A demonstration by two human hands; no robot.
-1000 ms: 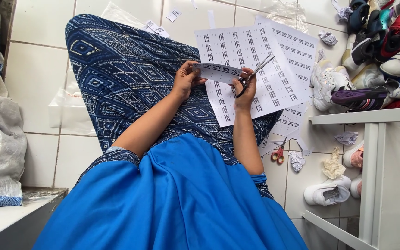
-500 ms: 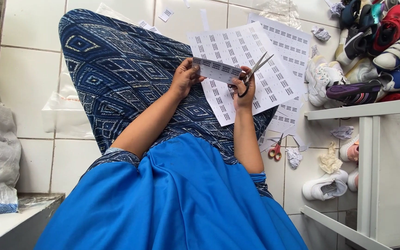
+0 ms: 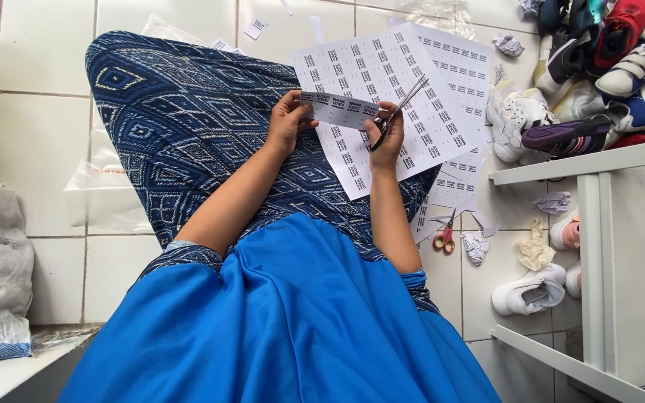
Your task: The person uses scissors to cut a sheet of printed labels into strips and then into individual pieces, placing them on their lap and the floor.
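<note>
The person is sitting with both forearms stretched forward over a patterned blue lap. The left hand is pinching one end of a narrow label strip between its fingers; at three o'clock of it, the right hand is gripping scissors, blades pointing toward one o'clock over the label sheets. Red-handled scissors are lying on the floor at five o'clock.

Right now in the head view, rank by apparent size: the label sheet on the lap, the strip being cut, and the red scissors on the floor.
1. Label sheet
2. Strip
3. Red scissors, though they lie farther off
</note>
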